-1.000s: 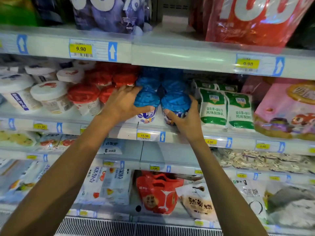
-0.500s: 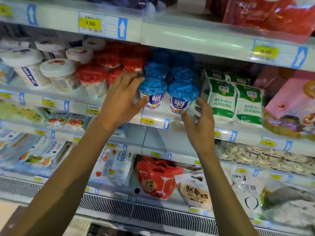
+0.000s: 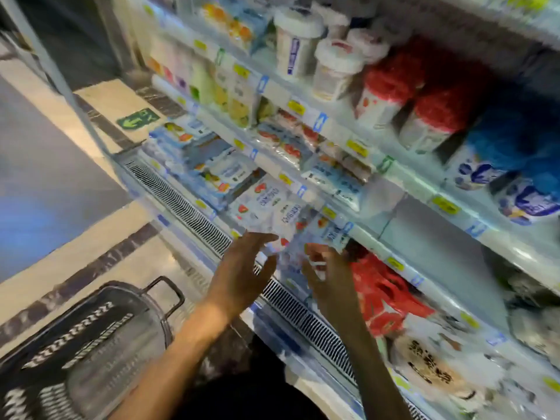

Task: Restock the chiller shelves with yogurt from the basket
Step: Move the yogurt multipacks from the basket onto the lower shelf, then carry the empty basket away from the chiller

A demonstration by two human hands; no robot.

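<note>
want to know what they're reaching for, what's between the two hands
Head view: a blurred white pouch with strawberry print lies between the left hand and the right hand. Too blurred to tell whether either touches it.

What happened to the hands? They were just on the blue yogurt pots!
Both hands let go of the blue-lidded pots and dropped in front of the lower shelves: left hand open, right hand too blurred to judge. The view swung left, showing the basket. The pots stayed on their shelf.
</note>
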